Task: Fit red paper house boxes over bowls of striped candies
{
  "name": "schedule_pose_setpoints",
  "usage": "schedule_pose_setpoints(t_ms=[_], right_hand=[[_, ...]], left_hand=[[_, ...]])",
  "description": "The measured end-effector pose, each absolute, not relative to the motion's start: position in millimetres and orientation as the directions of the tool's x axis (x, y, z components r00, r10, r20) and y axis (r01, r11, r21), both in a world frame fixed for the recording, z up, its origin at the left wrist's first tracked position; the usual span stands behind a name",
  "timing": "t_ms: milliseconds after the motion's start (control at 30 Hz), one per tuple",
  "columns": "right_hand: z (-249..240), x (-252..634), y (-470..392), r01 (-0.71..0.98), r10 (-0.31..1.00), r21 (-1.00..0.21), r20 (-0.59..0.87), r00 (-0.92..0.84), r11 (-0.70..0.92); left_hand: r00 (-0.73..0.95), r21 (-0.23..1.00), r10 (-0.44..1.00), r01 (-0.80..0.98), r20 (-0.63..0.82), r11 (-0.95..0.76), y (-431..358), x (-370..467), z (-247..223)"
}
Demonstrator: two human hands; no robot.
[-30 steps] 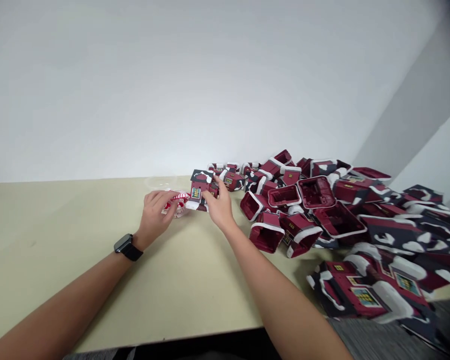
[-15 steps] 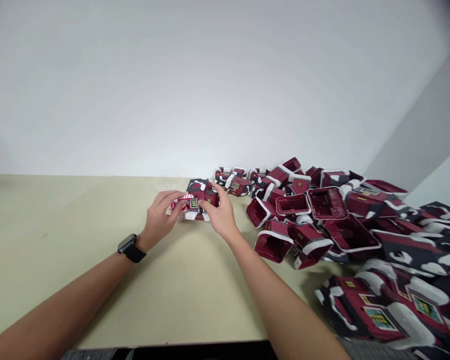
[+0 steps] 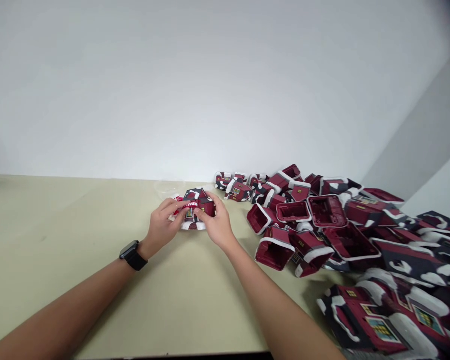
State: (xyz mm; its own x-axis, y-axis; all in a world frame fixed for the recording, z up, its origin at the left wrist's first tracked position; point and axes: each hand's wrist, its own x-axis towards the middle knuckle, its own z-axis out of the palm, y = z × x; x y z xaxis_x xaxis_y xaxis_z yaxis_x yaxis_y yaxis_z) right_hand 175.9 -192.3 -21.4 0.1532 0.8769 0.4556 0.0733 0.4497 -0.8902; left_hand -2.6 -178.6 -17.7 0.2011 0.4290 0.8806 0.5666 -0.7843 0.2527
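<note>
A small dark red house with a dark, white-patched roof rests on the table between my hands. My right hand is closed around its right side, thumb on the front wall. My left hand, with a black watch on the wrist, pinches a red-and-white striped piece against the front of the house, above a yellow-paned window. Some red and white material shows behind the left fingers, partly hidden by them.
The pale table meets a white wall at the back. Many similar red houses, several with open hollow bottoms, form a pile on the right, reaching the near right edge. Clear plastic lies behind my left hand.
The striped piece has shifted right, from beside the window to over it on the house front. The house is turned slightly. The whole view has moved a little.
</note>
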Motion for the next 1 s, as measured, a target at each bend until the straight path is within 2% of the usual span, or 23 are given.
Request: schedule_pose_setpoints(t_ms=[133, 333, 633, 867, 1000], right_hand=[[-22, 174, -191, 0.001, 0.896, -0.908, 0.414, 0.162, 0.419], [-20, 174, -190, -0.103, 0.921, -0.922, 0.357, 0.154, 0.374], [-21, 173, -191, -0.134, 0.933, -0.928, 0.328, 0.148, 0.348], [-10, 176, -196, -0.255, 0.976, -0.942, 0.216, 0.032, 0.217], [-9, 176, -197, -0.228, 0.977, -0.950, 0.211, 0.040, 0.215]], left_hand=[[0.182, 0.236, 0.392, 0.553, 0.902, -0.799, -179, -3, -16], [0.253, 0.135, 0.291, 0.495, 0.923, -0.858, -179, -5, -14], [0.217, 0.171, 0.304, 0.477, 0.927, -0.862, -182, -3, -13], [0.376, -0.014, 0.200, 0.495, 0.905, -0.869, -176, -12, -16], [0.364, -0.012, 0.223, 0.544, 0.904, -0.839, -175, -13, -15]])
